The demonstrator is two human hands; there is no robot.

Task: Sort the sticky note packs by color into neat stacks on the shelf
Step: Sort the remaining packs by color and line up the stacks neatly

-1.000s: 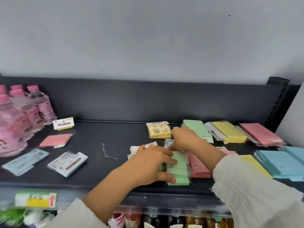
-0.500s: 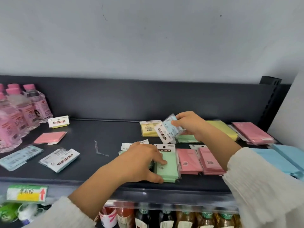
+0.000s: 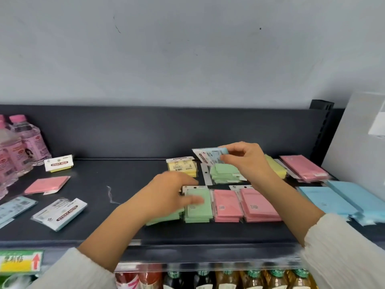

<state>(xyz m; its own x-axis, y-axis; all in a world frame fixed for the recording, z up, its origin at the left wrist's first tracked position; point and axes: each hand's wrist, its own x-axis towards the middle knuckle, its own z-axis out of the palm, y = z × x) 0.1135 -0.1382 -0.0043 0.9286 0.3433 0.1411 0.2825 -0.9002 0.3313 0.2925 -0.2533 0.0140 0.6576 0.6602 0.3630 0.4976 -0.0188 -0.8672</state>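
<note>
My right hand (image 3: pixel 245 161) pinches a light blue sticky note pack (image 3: pixel 210 156) in the air, above a green stack (image 3: pixel 225 174) at the back of the dark shelf (image 3: pixel 125 226). My left hand (image 3: pixel 173 195) is blurred and lies with loose fingers over the front green stack (image 3: pixel 199 205) and a skewed green pack (image 3: pixel 164 217) beside it. Two pink stacks (image 3: pixel 227 205) (image 3: pixel 258 205) sit to the right of the green one. Blue stacks (image 3: pixel 325 201) lie at the far right. Yellow packs (image 3: pixel 183 166) (image 3: pixel 275 167) and a pink stack (image 3: pixel 302 167) lie along the back.
Loose packs lie at the left: one pink (image 3: pixel 48 184), one pale blue (image 3: pixel 16 207), one white-labelled (image 3: pixel 60 212), one yellow (image 3: pixel 59 163). Pink-capped bottles (image 3: pixel 20 151) stand at the far left. A white strip (image 3: pixel 206 174) lies beside the back green stack. Drink bottles (image 3: pixel 208 280) fill the shelf below.
My right hand picked a blue pack off the shelf and lifted it up to the back right. My left hand stayed on the front green stack and now moves, blurred.
</note>
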